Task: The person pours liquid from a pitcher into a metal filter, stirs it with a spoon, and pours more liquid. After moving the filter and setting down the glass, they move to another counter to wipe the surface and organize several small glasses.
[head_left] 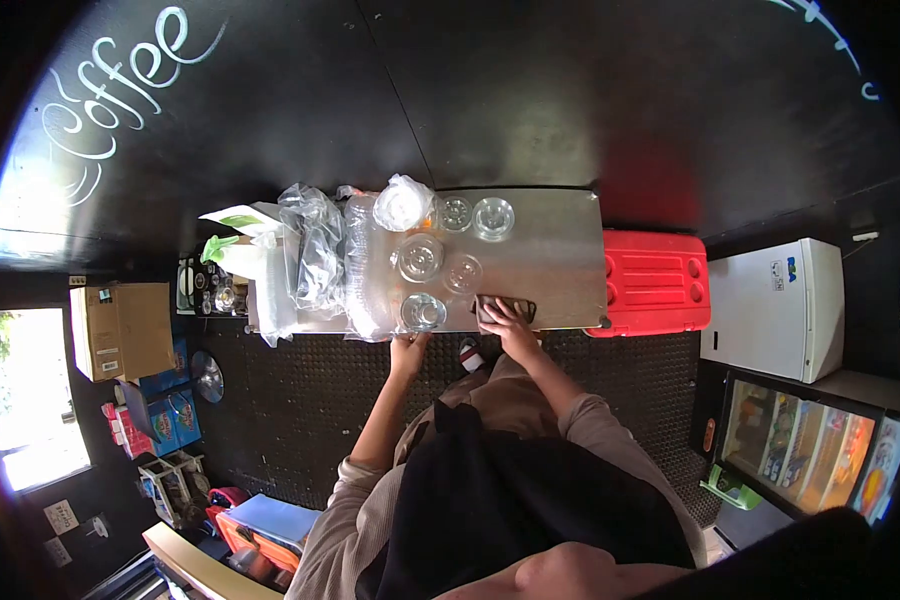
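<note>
My right hand [511, 326] is at the front edge of the steel table [555, 255], its fingers laid over a dark, flat, phone-like object [522, 306]. My left hand [408, 352] is at the same edge, just below a clear glass bowl or cup [423, 312]; its fingertips are partly hidden. Behind that glass sits another round clear container [420, 257]. Further clear round pieces lie nearby, one at the back [493, 218] and one in the middle [463, 273]. A plastic-wrapped bundle [404, 204] stands at the rear.
Clear plastic bags [315, 250] and stacked sleeves of cups [364, 270] crowd the table's left end. A red cooler [656, 283] stands against its right end. Further right are a white fridge [770, 308] and a glass-door display fridge [798, 435]. Cardboard boxes [123, 330] sit on the left.
</note>
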Demonstrator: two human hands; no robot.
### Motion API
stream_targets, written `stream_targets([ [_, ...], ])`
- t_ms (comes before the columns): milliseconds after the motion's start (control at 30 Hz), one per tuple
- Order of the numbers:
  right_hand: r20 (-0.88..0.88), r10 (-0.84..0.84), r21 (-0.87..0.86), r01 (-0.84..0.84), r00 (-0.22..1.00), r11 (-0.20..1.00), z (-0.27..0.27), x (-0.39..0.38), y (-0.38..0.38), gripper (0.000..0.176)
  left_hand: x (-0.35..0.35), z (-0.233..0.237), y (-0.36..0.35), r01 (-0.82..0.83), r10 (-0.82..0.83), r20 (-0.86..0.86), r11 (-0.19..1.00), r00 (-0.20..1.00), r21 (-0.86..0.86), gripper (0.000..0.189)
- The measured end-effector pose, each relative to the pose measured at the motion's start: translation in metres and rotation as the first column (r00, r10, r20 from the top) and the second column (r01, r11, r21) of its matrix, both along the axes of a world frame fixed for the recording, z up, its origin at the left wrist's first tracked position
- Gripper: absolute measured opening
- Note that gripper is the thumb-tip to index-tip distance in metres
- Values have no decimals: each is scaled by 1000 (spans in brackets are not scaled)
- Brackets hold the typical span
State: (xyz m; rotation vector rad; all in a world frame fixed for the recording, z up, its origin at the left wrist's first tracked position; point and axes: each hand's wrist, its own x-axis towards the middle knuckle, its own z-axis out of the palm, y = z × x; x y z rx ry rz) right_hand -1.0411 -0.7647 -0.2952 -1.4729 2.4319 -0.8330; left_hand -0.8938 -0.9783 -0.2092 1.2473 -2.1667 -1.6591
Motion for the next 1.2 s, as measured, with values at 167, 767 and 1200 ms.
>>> stream_targets([
  [167, 56, -25, 66, 22, 998, 998, 6, -23, 43, 40, 1, 15, -16, -43, 42, 20, 997, 999, 66, 32],
  [767, -29, 281, -74, -283, 959, 956, -13, 34, -71, 35, 44, 29, -51, -150, 147, 60, 988, 987, 48, 28],
  [1200, -33, 228, 91, -225, 973, 970, 12, 38, -89, 40, 31, 35, -52, -167, 168, -21, 986, 986, 15, 29],
])
